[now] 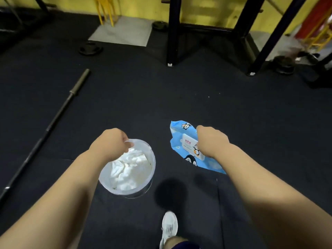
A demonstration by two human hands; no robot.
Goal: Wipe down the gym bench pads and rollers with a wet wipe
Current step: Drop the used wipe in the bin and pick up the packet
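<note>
— So why is that person carrying both at once?
— Probably bringing supplies to the bench; none is showing. Their left hand (109, 142) is hooking the clear tub (142, 191) by its far rim, and their right hand (212, 141) is gripping the blue wipe pack (181, 139) just right of it. Crumpled wipes (129, 171) are riding inside the tub.

Barbell (59, 112) on dark floor (143, 97)

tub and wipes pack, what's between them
Nothing: only bare black floor mat shows between the clear tub and the blue wipes pack, in the head view.
</note>
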